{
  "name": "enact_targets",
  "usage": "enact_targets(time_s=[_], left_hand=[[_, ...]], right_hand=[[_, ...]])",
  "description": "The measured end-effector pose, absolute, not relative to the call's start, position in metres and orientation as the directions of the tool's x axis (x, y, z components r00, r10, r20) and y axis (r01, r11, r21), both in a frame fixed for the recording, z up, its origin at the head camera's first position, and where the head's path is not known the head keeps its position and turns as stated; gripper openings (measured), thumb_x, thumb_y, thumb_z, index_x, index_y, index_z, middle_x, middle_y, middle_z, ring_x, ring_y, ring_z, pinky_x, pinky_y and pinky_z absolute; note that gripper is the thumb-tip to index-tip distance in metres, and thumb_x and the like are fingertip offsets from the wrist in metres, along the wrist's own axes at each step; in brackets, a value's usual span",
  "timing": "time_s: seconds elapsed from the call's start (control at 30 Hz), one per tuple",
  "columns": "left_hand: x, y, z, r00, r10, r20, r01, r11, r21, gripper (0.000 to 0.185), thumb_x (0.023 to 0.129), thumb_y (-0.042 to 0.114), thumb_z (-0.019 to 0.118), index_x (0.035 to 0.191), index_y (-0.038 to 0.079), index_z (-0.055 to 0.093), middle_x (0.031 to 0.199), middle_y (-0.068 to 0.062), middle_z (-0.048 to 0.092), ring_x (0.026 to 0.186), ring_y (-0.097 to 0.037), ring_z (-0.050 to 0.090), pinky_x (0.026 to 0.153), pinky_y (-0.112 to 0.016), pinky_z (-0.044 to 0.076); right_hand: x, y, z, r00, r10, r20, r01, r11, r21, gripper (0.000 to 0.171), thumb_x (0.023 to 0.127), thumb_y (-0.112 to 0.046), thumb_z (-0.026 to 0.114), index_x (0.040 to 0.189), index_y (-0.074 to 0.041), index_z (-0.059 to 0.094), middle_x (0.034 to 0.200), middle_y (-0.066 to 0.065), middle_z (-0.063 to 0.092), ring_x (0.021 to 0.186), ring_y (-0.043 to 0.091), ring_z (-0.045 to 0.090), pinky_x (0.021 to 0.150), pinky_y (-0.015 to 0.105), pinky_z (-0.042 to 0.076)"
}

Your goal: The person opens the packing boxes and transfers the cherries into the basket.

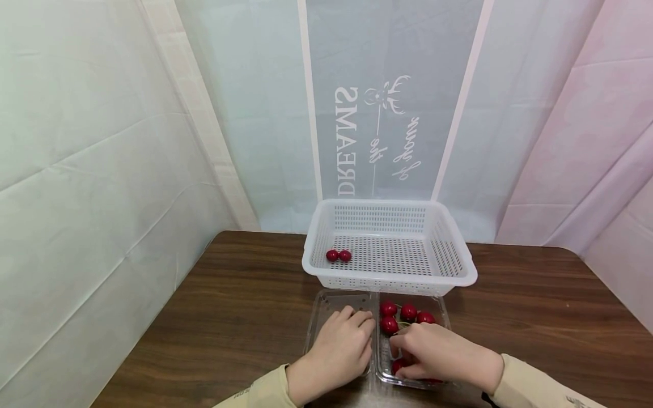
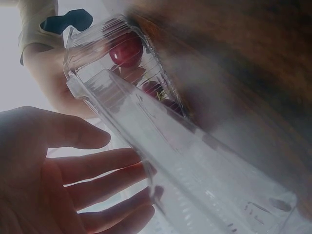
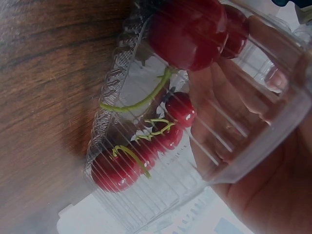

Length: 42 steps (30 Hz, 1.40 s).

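Note:
A clear plastic hinged box lies opened out, with its lid on the left. My left hand is over the lid; its fingers are loosely extended, with fingertips right at the plastic edge in the left wrist view. My right hand reaches down into the box half, thumb and forefinger around a cherry near the front. Several red cherries with green stems lie at the far end of the box. Another large cherry sits beside my right fingers, against the ribbed wall.
Behind the box stands a white perforated plastic basket, with two cherries at its left side. All of it rests on a dark wooden table. A printed curtain hangs behind the table, and pale cloth flanks it.

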State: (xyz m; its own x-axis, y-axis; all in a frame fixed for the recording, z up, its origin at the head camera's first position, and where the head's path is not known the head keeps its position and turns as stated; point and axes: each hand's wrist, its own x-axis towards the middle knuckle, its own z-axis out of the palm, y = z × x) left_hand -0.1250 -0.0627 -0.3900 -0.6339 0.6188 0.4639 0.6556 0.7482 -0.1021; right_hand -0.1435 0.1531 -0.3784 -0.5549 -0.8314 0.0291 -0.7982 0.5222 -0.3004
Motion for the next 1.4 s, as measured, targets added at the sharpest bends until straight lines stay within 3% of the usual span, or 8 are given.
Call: enact_targets(time_s=[0.33, 0.73, 1.4], left_hand=[[-0.1254, -0.0626, -0.3908, -0.627, 0.614, 0.478, 0.653, 0.750, -0.107, 0.018, 0.077, 0.023, 0.065, 0.093, 0.015, 0.068, 0.106, 0.002, 0.068, 0.087, -0.016, 0.057, 0.064, -0.026, 0.044], [-0.1246, -0.0626, -0.3898, -0.630, 0.612, 0.478, 0.651, 0.752, -0.103, 0.018, 0.078, 0.022, 0.066, 0.094, 0.014, 0.069, 0.105, 0.002, 0.068, 0.086, -0.015, 0.057, 0.064, -0.025, 0.044], [-0.1237, -0.0623, -0.3883, -0.640, 0.611, 0.466, 0.651, 0.753, -0.093, 0.017, 0.078, 0.022, 0.065, 0.093, 0.014, 0.069, 0.105, 0.002, 0.067, 0.086, -0.015, 0.057, 0.065, -0.025, 0.044]], right_hand=[[-0.1428, 0.1529, -0.3764, -0.554, -0.831, 0.053, -0.810, 0.523, -0.264, 0.015, 0.077, -0.028, 0.074, 0.082, -0.020, 0.062, 0.070, -0.016, 0.052, 0.058, -0.008, 0.040, 0.051, 0.008, 0.035], [-0.1439, 0.1531, -0.3765, -0.539, -0.838, 0.092, -0.835, 0.515, -0.195, 0.019, 0.075, -0.025, 0.077, 0.087, -0.020, 0.063, 0.082, -0.014, 0.057, 0.068, -0.006, 0.050, 0.057, 0.014, 0.043], [-0.1447, 0.1518, -0.3837, -0.553, -0.829, 0.081, -0.816, 0.518, -0.257, 0.026, 0.073, -0.024, 0.078, 0.095, -0.017, 0.066, 0.088, -0.011, 0.059, 0.072, -0.006, 0.048, 0.060, 0.011, 0.042]])
